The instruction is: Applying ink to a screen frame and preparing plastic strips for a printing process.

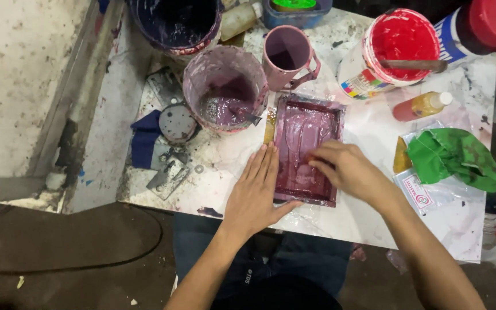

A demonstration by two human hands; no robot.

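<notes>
Purple-coated rectangular tray [307, 150] sits mid-frame on the white counter [368, 224], long axis running near-vertical in the picture, slightly tilted, short ends toward the top and the bottom of the frame.

Left hand [258, 192]: palm down, fingers straight and together, pointing toward the top of the frame, pressed flat on the counter along the tray's left edge; thumb reaches under the tray's lower left corner area. Grip is flat and open, holding nothing, just bracing the tray side.

Right hand [347, 170]: comes in from the lower right, wrist bent, fingers curled and bunched, tips down on the wet purple surface inside the tray around its middle. Narrow grip; can't tell if anything is pinched in it.

So tray lies between the two hands: left beside it, right over and in it.

Around it: purple-smeared bucket [224, 89] just above-left of the tray, pink mug [287, 55] above it, red paint tub [397, 49] with a stick across it in the upper right, small orange bottle [423, 105] right of the tray, green rag [453, 158] on plastic at the right edge, blue cloth [144, 140] at the left.
</notes>
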